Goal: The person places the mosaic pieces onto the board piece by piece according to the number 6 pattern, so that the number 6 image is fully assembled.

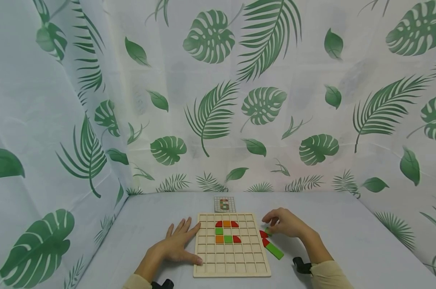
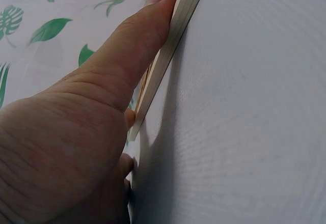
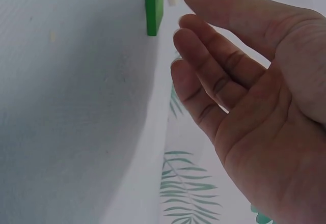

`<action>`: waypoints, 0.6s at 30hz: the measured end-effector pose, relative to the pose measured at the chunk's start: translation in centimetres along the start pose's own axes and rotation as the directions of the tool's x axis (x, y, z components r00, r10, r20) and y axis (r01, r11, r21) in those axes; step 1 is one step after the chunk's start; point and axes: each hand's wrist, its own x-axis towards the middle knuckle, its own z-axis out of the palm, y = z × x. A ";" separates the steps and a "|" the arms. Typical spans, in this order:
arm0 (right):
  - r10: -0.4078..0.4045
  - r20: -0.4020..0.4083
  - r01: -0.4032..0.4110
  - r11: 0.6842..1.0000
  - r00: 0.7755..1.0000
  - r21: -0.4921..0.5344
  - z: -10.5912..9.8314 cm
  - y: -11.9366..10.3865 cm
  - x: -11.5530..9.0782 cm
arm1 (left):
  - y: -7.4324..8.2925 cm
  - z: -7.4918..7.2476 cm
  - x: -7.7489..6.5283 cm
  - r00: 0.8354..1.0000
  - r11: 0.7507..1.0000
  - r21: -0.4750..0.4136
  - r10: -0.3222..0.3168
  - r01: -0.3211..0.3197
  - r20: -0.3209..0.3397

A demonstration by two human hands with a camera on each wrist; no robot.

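Presently in hand: judged as filling the pale wooden grid board with flat coloured tiles, apparently after the small printed card; seemingly partway along.
Next move: likely calls for lifting one loose tile and seating it flat in a cell below the filled rows, without nudging neighbours.
Board: flat on the pale grey table, between both hands; square cells divided by thin ridges.
Top row, left to right: red quarter-round tile, orange square tile, second red quarter-round tile.
Middle row: green square tile, at the left.
Lower row: second orange square tile, second green square tile, third red quarter-round tile.
Loose, just right of board: two red rounded tiles, long green rectangular tile, small green tile.
Right hand: loosely bent above the small green tile, thumb apart from visible fingertips, nothing seen between; cannot tell whether touching the tile.
Left hand: spread wide, gripping nothing, touching the board's left edge.
Card: beyond the far edge, with a 6-like figure; finer detail too small to tell.
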 end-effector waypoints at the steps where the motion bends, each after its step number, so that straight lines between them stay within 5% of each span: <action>1: 0.004 -0.003 -0.004 1.000 1.000 -0.001 0.0 0.1 0.0 | 0.0 0.0 0.0 1.000 1.000 -0.002 -0.002 0.002 0.002; 18: 0.091 0.005 -0.091 0.994 0.996 -0.064 0.9 0.9 0.3 | -0.2 0.1 0.1 1.000 1.000 -0.008 0.008 -0.008 0.004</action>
